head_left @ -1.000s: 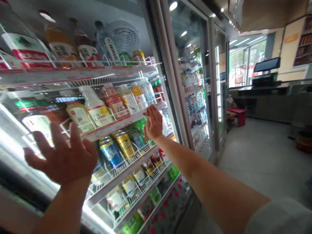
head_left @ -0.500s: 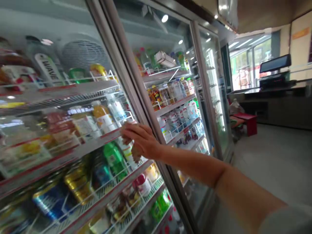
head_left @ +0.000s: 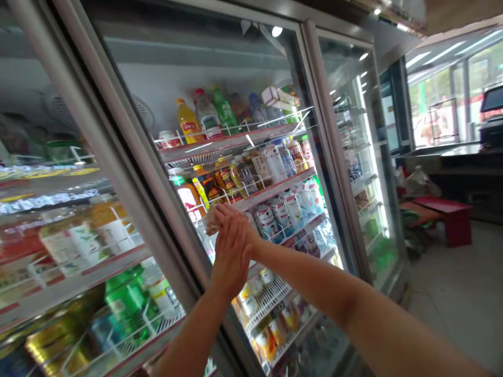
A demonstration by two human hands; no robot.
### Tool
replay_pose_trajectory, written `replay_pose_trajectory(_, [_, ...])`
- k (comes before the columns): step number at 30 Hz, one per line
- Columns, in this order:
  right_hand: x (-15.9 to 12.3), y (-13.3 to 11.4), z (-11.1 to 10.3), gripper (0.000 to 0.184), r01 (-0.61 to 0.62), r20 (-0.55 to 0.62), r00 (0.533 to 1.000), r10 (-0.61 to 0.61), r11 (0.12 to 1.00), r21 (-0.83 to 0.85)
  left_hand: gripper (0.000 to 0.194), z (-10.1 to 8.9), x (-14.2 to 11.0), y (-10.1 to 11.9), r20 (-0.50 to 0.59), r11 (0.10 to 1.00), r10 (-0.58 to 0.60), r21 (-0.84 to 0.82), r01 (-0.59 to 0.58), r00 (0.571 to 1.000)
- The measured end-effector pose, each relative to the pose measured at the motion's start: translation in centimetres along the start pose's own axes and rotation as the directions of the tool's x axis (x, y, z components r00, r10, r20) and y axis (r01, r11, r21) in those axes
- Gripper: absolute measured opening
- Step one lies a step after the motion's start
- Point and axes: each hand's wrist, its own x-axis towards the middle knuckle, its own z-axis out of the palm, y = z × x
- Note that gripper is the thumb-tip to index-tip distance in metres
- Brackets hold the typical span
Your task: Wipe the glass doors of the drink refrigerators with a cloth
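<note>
Both my hands press on the glass door (head_left: 251, 63) of a drinks fridge, close to its grey frame (head_left: 129, 157). My left hand (head_left: 231, 256) lies flat with its fingers stretched upward, covering most of my right hand (head_left: 228, 213). The fingers of the right hand show above it, stretched out to the left along the glass. A pale patch (head_left: 211, 225) sits at those fingertips; I cannot tell whether it is in the hand or behind the glass. Behind the door stand shelves of bottles, among them an orange one (head_left: 187, 121).
A second fridge door on the left shows green bottles (head_left: 126, 298) and cans. More glass doors (head_left: 353, 157) run on to the right. Further right are a red bench (head_left: 451, 212), a dark counter (head_left: 451, 157) with a screen (head_left: 494, 102), and a grey floor (head_left: 463, 293).
The view has swung right along the fridge. My right hand has slid from the left door across the frame to the second door. My left hand, out of view half a second ago, now lies over it.
</note>
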Motion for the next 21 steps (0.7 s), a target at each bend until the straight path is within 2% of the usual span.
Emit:
replay_pose_trajectory(3, [-0.6,0.8,-1.5,0.089,0.02,-0.037,0.999,-0.018,0.997,0.07,0.063,2.2,0.2,-0.5,-0.131,0.973,-0.217,-0.113,0.203,0.967])
replay_pose_trajectory(5, [-1.2,1.7,-2.5,0.089,0.039,-0.059,0.998,-0.034,0.995,0.089,0.061,3.0,0.4,-0.9,-0.187,0.954,-0.287,-0.143,0.263,0.94])
replay_pose_trajectory(8, [-2.1,3.0,-3.0,0.069,0.109,-0.04,0.993,-0.108,0.994,0.028,0.061,4.2,1.4,-0.6,-0.217,0.955,-0.287,-0.14,0.262,0.933])
replay_pose_trajectory(10, [-2.7,3.5,-2.7,0.063,0.128,0.0,0.992,-0.128,0.99,-0.066,0.063,4.8,2.2,0.1,-0.241,0.955,-0.287,-0.15,0.256,0.927])
replay_pose_trajectory(14, [-3.7,3.9,-2.6,0.07,0.154,0.077,0.987,-0.141,0.967,-0.201,0.067,6.0,3.0,0.8,-0.244,0.958,-0.283,-0.112,0.262,0.928])
replay_pose_trajectory(16, [-4.2,4.8,-3.6,0.074,0.234,0.119,0.97,-0.213,0.951,-0.203,0.069,6.6,3.0,0.5,-0.251,0.963,-0.268,-0.065,0.261,0.93])
replay_pose_trajectory(18, [-4.5,6.7,-5.3,0.075,0.284,0.118,0.957,-0.264,0.937,-0.205,0.073,7.4,3.0,0.2,-0.283,0.964,-0.257,-0.004,0.267,0.924])
replay_pose_trajectory(19, [-4.4,8.0,-6.3,0.073,0.26,0.087,0.965,-0.247,0.939,-0.226,0.074,7.8,3.2,0.0,-0.297,0.961,-0.256,0.028,0.276,0.92])
replay_pose_trajectory(21, [-4.1,11.4,-8.3,0.069,0.109,-0.04,0.991,-0.127,0.945,-0.309,0.077,8.1,4.0,-0.6,-0.324,0.954,-0.246,0.085,0.287,0.913])
